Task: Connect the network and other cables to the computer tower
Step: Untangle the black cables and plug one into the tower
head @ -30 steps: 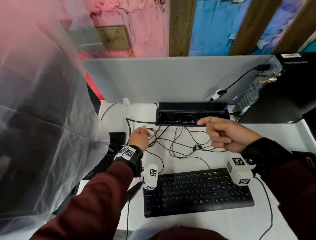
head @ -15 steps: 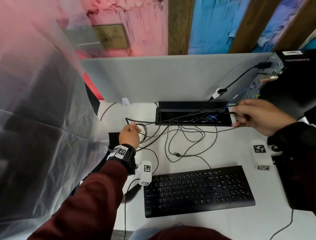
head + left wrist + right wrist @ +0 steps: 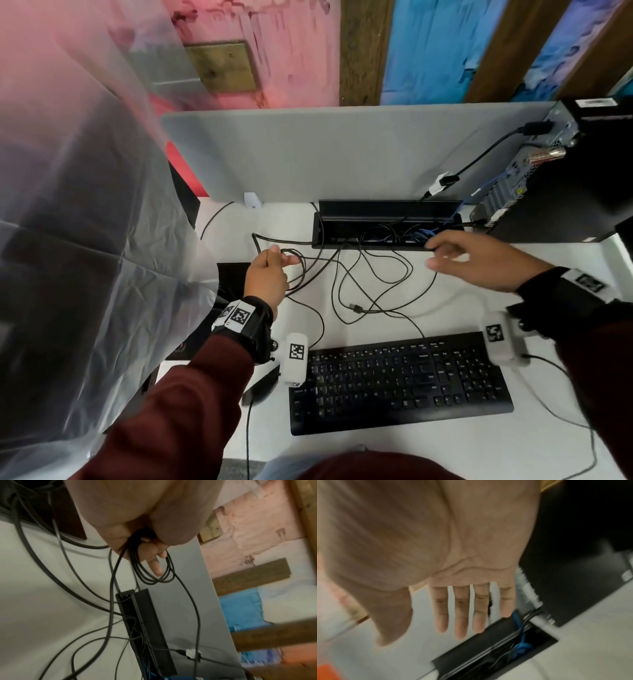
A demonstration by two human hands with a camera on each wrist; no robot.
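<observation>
A black computer tower (image 3: pixel 565 192) stands at the desk's far right, its rear ports facing left with a black power cable (image 3: pixel 493 150) and a blue cable (image 3: pixel 486 186) plugged in. My left hand (image 3: pixel 270 270) grips a coil of thin black cable (image 3: pixel 296 270); in the left wrist view my fingers (image 3: pixel 150 555) curl round those loops (image 3: pixel 154 574). My right hand (image 3: pixel 476 260) hovers over the open cable tray (image 3: pixel 387 212), fingers (image 3: pixel 460 615) straight and spread, holding nothing. A loose black plug (image 3: pixel 356 307) lies on the desk among tangled cables.
A black keyboard (image 3: pixel 400 380) lies near the front edge of the white desk (image 3: pixel 428 452). A grey divider panel (image 3: pixel 325 154) runs along the back. Translucent plastic sheeting (image 3: pixel 85 205) covers something at the left. Blue cables (image 3: pixel 520 646) sit inside the tray.
My right hand reached to the tower's lower ports, then drew back left over the tray and now shows spread, empty fingers. My left hand stayed holding the cable coil.
</observation>
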